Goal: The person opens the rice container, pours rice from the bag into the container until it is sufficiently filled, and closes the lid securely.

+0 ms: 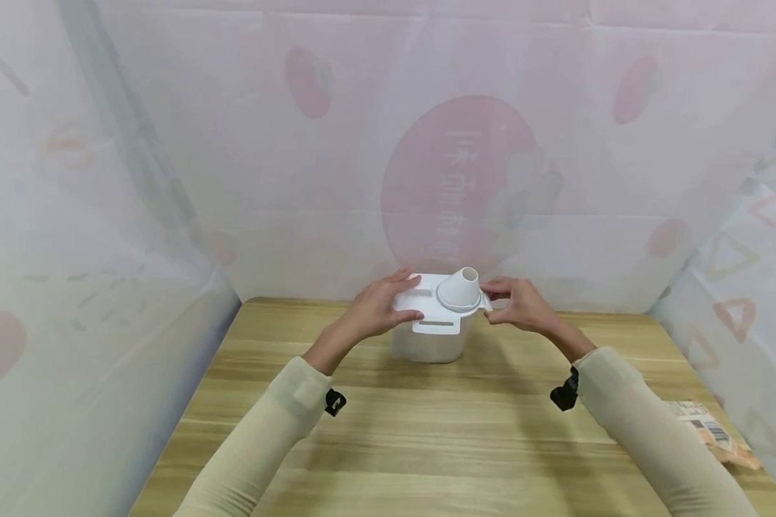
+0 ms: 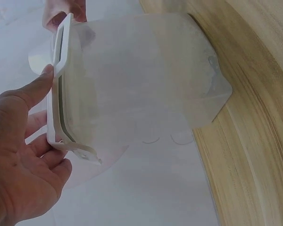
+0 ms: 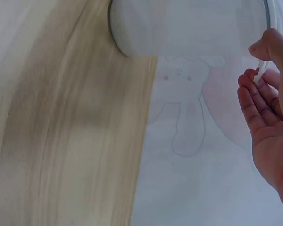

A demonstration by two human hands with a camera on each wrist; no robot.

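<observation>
Left hand [image 1: 378, 310] curled on the lid [image 1: 435, 305], bracing the container [image 1: 427, 343]; right hand [image 1: 520, 305] pinching the lid's edge tab. Best: firm brace, slow even lift.

Staged recording booth, not a lived-in room: light wooden surface [image 1: 427, 431] boxed in on three sides by pale pink printed sheeting [image 1: 459, 179] with cartoon shapes and a big pink circle. Only a white plastic container [image 1: 435, 319] and a snack packet [image 1: 718, 434] on it.
</observation>
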